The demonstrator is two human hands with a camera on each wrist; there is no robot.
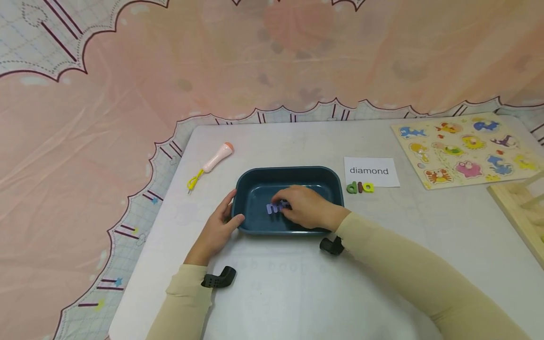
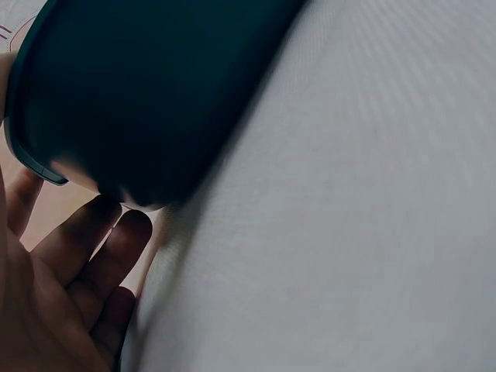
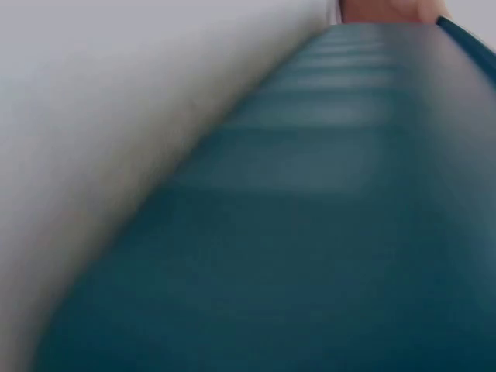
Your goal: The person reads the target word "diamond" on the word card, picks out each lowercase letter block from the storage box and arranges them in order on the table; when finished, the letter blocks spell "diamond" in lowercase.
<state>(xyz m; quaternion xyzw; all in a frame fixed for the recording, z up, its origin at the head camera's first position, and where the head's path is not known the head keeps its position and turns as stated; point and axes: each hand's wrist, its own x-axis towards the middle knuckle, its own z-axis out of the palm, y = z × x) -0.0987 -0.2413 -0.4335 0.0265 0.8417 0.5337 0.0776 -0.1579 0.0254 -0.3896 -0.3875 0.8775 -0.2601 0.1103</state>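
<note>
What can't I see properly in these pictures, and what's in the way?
- Head view: part of the purple pieces, and how many there are; the right hand covers them.
- Head view: the rest of the wooden rack; the picture's right edge cuts it off.
- Left wrist view: part of the left hand; the left edge cuts it off.
- Right wrist view: inside the tray; its blurred outer wall hides that.

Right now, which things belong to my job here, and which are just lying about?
Likely job things:
dark tray, touched by the left hand
purple letters inside, at the right hand
"diamond" card
three letters by the card

Apparently lying about:
pink thing with yellow strap
animal board
wooden frame
</note>
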